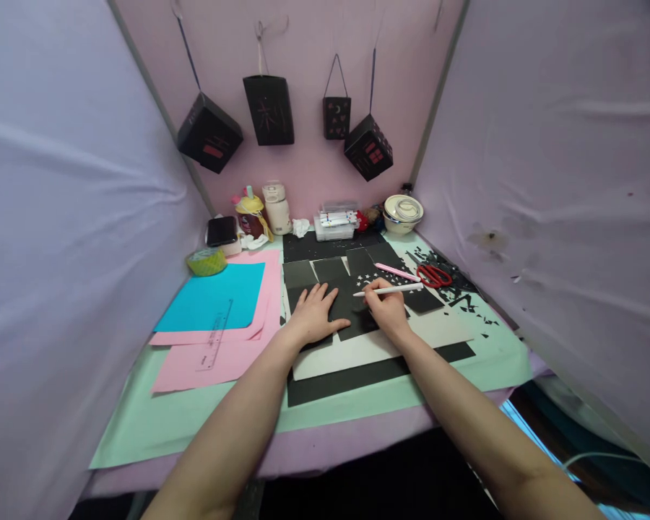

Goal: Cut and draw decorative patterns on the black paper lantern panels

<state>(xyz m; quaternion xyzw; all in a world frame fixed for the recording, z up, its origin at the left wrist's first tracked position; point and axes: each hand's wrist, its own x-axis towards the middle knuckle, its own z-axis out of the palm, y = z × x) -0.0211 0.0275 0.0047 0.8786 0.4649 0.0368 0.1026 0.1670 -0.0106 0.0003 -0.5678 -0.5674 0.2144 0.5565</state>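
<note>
My left hand [315, 315] lies flat with its fingers spread on a sheet of black card [352, 321], pressing on its left part. My right hand [386, 307] grips a slim white pen-shaped tool [404, 288] like a pen. Its thin tip points left, over the black card close to my left fingers; whether it touches is too small to tell. Small white star shapes [393, 277] show in the card's upper right. Beneath lies a white board [438, 334]. A pink pen-shaped tool [396, 272] and red-handled scissors [434, 276] lie just beyond my right hand.
Black paper scraps [469, 300] litter the right side. On the left are blue paper [211, 296], pink sheets [178, 370], a clear ruler [217, 336] and a tape roll [206, 261]. Bottles [276, 209], a marker box [334, 230] and bowls [401, 215] line the back. Black boxes [269, 110] hang above.
</note>
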